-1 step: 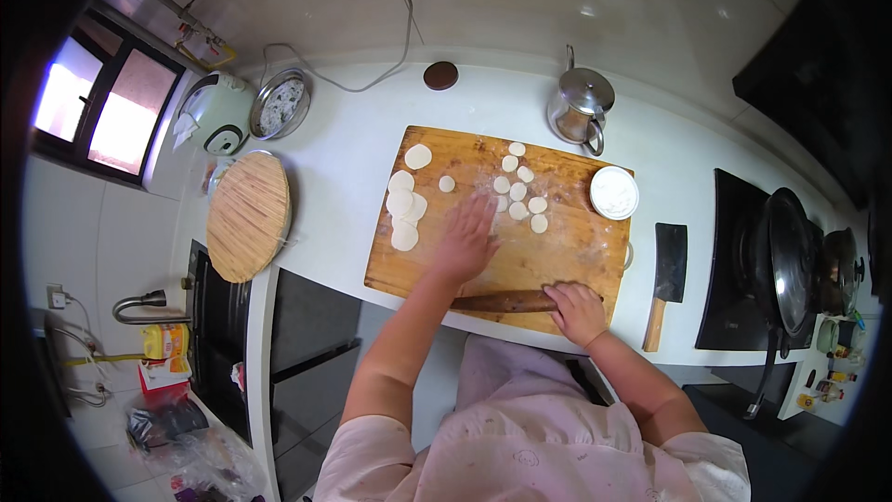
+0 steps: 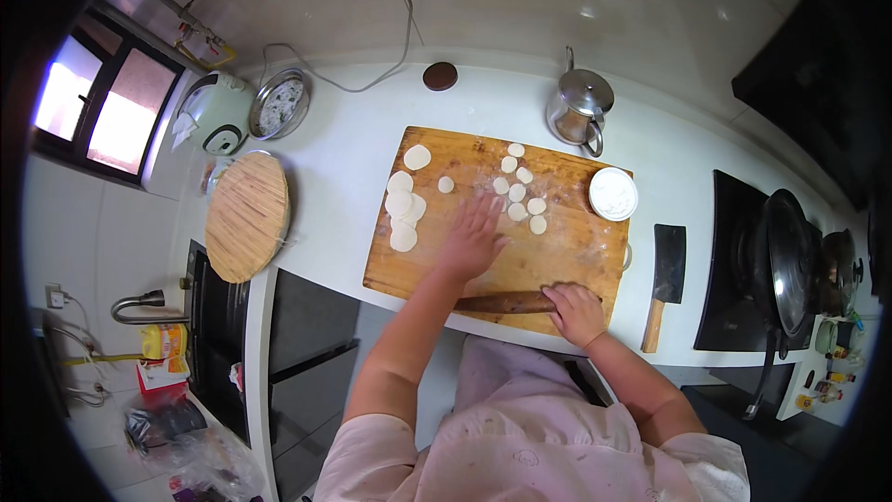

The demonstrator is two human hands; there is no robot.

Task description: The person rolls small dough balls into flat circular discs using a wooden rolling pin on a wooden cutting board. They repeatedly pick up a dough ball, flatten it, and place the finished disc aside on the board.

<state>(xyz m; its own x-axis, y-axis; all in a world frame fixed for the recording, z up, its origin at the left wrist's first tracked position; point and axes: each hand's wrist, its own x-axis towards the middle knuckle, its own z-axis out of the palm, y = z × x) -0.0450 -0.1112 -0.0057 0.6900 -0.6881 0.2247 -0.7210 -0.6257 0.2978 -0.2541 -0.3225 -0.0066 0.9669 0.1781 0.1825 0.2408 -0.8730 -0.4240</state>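
My left hand (image 2: 473, 234) lies flat, fingers outstretched, over the middle of the wooden board (image 2: 567, 265). Its fingertips are beside several small flattened dough pieces (image 2: 517, 192); what is under the palm is hidden. At the board's near edge my right hand (image 2: 577, 312) is closed round the right end of a brown rolling pin (image 2: 506, 302). Rolled dough wrappers (image 2: 403, 238) overlap along the board's left side. One small dough disc (image 2: 446, 185) sits apart between the wrappers and the other pieces. A white tub of flour (image 2: 614, 193) stands at the board's far right corner.
A cleaver (image 2: 669, 265) lies right of the board, beside the stove with a lidded pan (image 2: 790, 260). Behind stands a metal pot (image 2: 583, 98). To the left are a round slatted tray (image 2: 247, 216), a metal bowl of filling (image 2: 281, 104) and a rice cooker (image 2: 219, 113).
My left hand has shifted very slightly to the right, and its fingers now cover a dough piece that showed beside them. My right hand and the rolling pin stay nearly in place.
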